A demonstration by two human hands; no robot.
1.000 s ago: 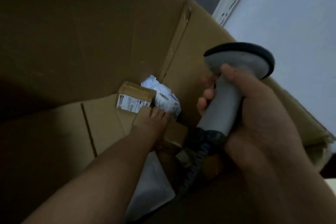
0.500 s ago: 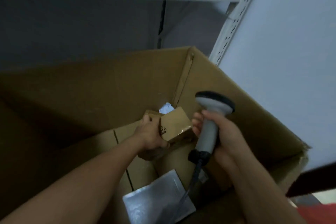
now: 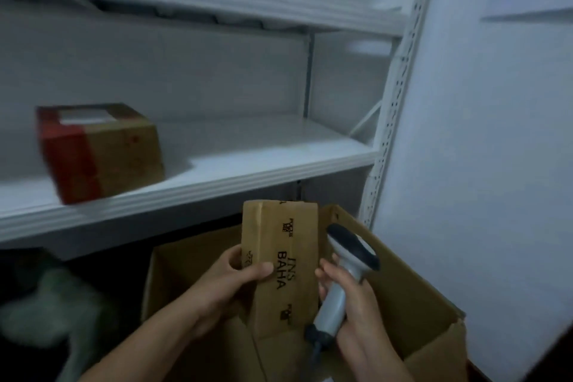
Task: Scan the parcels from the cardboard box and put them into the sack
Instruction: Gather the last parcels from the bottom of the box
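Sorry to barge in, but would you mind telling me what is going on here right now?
A person is working over an open cardboard box below a white shelf. The left hand grips a small brown parcel upright above the box, and the right hand holds a handheld scanner right beside it. No shipping label shows on the face in view. A red-taped box sits on the shelf.
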